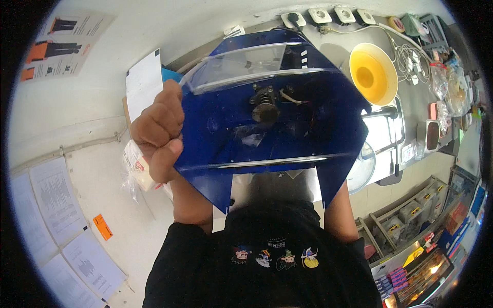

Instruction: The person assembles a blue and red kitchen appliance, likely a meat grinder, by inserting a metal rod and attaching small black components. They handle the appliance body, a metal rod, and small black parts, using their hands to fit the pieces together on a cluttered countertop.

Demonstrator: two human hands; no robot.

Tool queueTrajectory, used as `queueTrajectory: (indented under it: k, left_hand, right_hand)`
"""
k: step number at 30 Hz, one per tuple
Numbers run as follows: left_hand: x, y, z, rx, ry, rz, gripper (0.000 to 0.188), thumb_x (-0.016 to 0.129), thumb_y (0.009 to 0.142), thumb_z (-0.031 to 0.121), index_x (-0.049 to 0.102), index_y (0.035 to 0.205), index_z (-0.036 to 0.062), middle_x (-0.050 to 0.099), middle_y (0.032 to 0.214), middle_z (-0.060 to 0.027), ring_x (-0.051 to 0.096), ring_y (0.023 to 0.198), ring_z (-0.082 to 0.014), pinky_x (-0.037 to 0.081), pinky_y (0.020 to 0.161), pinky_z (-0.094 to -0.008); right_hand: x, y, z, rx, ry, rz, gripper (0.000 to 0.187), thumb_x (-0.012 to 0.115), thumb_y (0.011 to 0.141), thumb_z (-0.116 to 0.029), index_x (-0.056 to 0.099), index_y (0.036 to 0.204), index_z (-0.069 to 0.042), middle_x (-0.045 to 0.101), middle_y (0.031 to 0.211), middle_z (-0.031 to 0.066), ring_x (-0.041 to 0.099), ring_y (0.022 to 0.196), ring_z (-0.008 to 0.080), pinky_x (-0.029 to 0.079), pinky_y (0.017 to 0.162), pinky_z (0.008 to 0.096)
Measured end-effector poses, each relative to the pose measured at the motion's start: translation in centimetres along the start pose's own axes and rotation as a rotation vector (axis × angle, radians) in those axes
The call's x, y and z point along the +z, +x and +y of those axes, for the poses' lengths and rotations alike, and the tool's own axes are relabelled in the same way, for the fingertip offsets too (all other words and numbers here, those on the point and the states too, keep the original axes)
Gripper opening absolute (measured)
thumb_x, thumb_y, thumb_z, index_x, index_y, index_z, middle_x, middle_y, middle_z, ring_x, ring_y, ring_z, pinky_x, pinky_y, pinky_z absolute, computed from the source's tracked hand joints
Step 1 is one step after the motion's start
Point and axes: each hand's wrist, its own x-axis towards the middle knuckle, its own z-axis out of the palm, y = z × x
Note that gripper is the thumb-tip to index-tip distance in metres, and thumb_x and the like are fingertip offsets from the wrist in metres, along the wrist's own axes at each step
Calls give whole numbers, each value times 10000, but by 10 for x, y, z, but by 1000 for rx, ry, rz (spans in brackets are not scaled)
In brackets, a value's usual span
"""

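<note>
In front of my chest is a large blue metal casing (215, 123) with angled side panels. Across its upper part lies a clear plastic sheet (241, 66). Inside, a spring-loaded part with a round metal disc (265, 114) sits near the middle, beside a short white cable (294, 98) with loose wire ends. My left hand (160, 126) is closed on the casing's left edge, fingers curled and thumb pressed against it. Past the right side panel, only my right forearm (340, 215) shows; the casing hides that hand and its fingers.
A yellow-lined bowl (371, 74) stands on the metal counter at the right, near coiled white cables (413, 59). Wall sockets (319, 16) line the back. A metal container (429, 134) and plastic bags lie farther right. Papers (56, 200) hang on the left wall.
</note>
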Motion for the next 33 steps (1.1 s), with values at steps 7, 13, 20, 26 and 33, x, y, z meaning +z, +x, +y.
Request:
queueTrajectory:
  k: [7, 13, 20, 26, 33]
  left_hand:
    - [0, -10, 7, -25, 35, 26, 233, 578, 494, 126, 358, 558, 167, 330, 530, 32, 289, 598, -152, 251, 707, -346]
    - [-2, 5, 2, -13, -4, -77, 220, 572, 565, 98, 367, 606, 168, 346, 561, 34, 308, 629, -145, 270, 693, -334]
    - [-5, 33, -14, -115, -101, -133, 177, 524, 650, 73, 367, 659, 155, 365, 615, 17, 332, 667, -149, 301, 639, -292]
    - [-20, 48, -25, -105, -89, -217, 143, 510, 674, 76, 385, 675, 143, 390, 625, -2, 352, 675, -141, 295, 642, -299]
    - [-17, 68, -33, -81, -66, -244, 123, 518, 703, 83, 404, 693, 127, 394, 658, -17, 337, 684, -138, 301, 672, -293]
  right_hand:
    - [4, -3, 5, -2, 34, -13, 568, 614, 1015, -345, 518, 1408, 54, 623, 1332, 160, 604, 1235, 244, 481, 1040, 379]
    - [13, -1, -2, -6, 39, -30, 596, 614, 1016, -372, 513, 1415, 58, 615, 1348, 165, 596, 1254, 245, 472, 1056, 383]
    - [77, -38, -43, -134, -167, -99, 629, 615, 1016, -404, 508, 1424, 63, 607, 1367, 170, 587, 1277, 248, 462, 1075, 388]
    - [144, -54, -76, -767, -1248, 39, 601, 686, 959, -294, 509, 1427, 39, 453, 1512, 244, 441, 1400, 366, 341, 1158, 446]
    - [165, -110, -31, 52, -1140, -490, 321, 762, 897, -238, 667, 1069, 15, 695, 813, 111, 713, 700, 253, 557, 605, 350]
